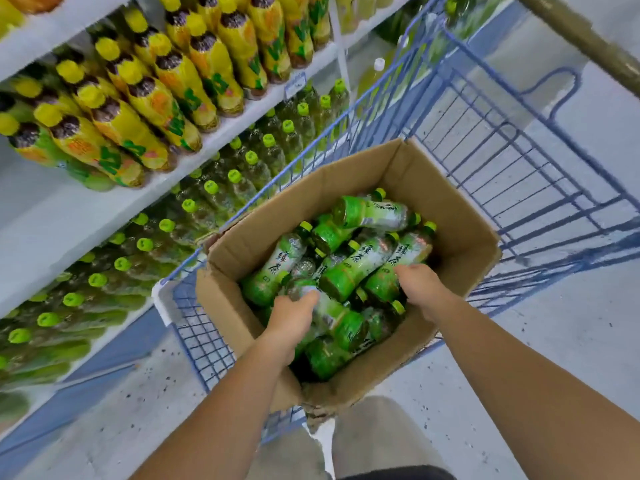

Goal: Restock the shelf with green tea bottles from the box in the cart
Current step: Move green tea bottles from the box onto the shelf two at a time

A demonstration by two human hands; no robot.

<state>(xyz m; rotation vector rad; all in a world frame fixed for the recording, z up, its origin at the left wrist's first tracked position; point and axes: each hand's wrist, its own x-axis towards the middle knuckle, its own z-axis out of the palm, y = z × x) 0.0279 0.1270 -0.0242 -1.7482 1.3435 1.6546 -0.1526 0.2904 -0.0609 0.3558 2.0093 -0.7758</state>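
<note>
Both hands were inside an open cardboard box [363, 188] in a blue wire cart [519, 168]. The left hand [294, 317] had its fingers curled round a lying green tea bottle [332, 313]. The right hand [424, 289] gripped a second bottle [405, 258], cap pointing away. Loose bottles [346, 268] crowded under the fingers, with the box walls close around and the shelf [86, 216] to the left.

Hands [294, 317] around bottles [360, 268] in box [446, 209]

Shop, drinks aisle: long white shelves [69, 220] packed w/ rows of identical bottles, yellow-label bottles [156, 102] above, green-capped bottles [242, 174] below; price tag [295, 85] on shelf edge; blue wire cart [485, 140] alongside.
</note>
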